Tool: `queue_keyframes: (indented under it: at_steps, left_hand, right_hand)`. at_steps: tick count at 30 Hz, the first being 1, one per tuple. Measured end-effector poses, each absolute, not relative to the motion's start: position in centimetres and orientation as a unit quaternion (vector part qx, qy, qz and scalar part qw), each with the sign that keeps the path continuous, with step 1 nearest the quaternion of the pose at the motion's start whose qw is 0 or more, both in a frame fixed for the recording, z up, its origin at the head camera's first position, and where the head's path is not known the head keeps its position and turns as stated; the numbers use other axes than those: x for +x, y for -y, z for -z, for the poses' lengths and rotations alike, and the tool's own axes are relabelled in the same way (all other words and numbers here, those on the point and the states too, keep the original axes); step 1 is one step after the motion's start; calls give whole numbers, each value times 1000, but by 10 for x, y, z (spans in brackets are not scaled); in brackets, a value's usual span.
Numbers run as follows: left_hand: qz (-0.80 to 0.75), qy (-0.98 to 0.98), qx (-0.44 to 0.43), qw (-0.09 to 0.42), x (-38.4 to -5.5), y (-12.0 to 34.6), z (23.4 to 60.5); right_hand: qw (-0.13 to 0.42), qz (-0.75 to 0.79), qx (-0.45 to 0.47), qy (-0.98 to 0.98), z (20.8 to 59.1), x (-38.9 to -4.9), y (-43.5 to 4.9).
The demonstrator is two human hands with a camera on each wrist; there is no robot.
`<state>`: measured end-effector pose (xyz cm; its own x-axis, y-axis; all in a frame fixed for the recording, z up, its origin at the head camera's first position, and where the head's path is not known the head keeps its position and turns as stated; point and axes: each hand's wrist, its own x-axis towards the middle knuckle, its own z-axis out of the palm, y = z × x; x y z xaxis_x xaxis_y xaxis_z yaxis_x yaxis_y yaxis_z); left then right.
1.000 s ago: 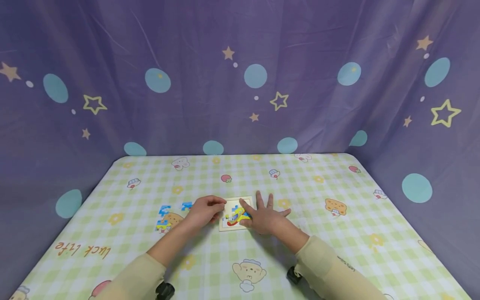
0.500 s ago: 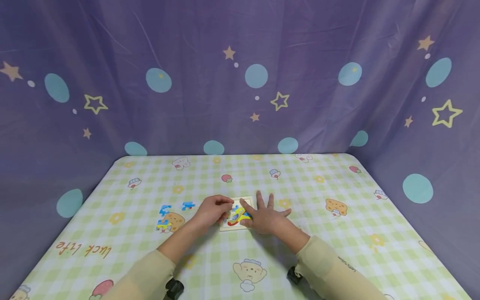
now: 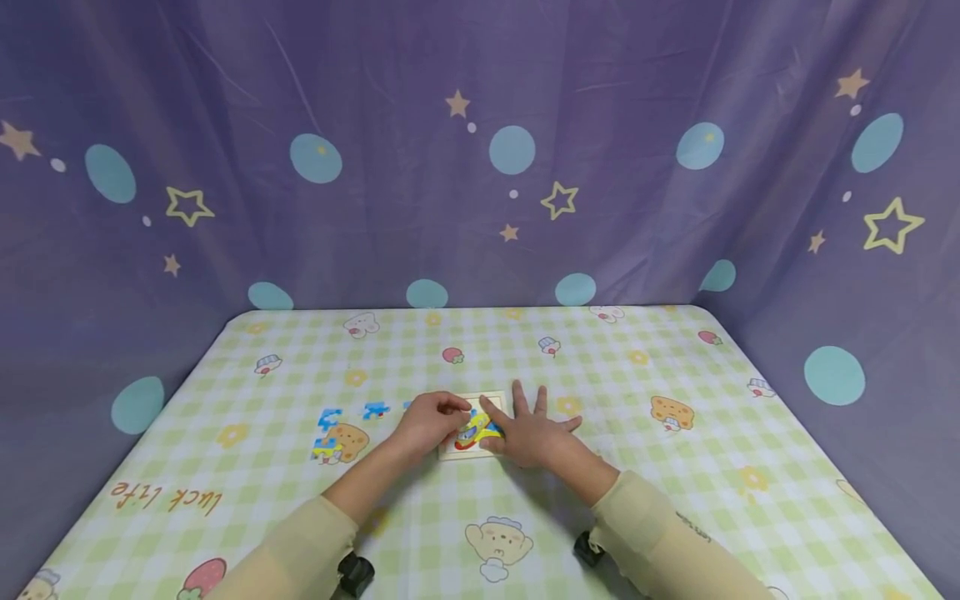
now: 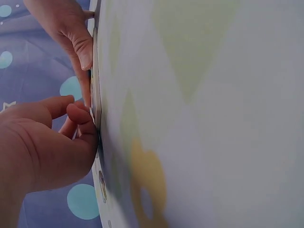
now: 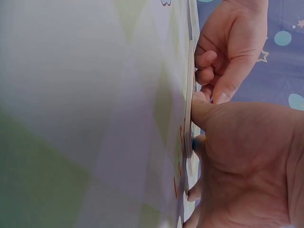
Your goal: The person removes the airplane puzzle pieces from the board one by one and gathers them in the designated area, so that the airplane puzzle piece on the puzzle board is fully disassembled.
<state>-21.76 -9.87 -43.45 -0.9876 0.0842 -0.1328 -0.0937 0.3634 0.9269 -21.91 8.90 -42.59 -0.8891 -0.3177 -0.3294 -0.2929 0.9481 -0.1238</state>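
Observation:
A small wooden jigsaw puzzle in a pale frame lies flat at mid-table, with yellow, blue and red pieces in its tray. My left hand bends over its left side. Thumb and fingers pinch together low over the tray, and the puzzle piece between them is mostly hidden. My right hand spreads its fingers across the right side. In the right wrist view, the right thumb rests on the frame, and the left hand curls close beyond it.
Loose blue jigsaw pieces lie on the checked tablecloth left of the frame. Further left are another blue piece and a blue-yellow piece. A purple curtain hangs behind the table.
My left hand has moved slightly right, from the frame's left edge to over the tray, fingers still pinched. Loose pieces behind it have come into view. My right hand stays put.

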Motion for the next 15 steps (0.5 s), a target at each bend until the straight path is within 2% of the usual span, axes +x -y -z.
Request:
queue_keyframes:
  at_steps: [15]
  left_hand:
    - [-482, -874, 10, 69, -218, 97, 437]
  right_hand:
    - [174, 41, -161, -971, 426, -218, -90]
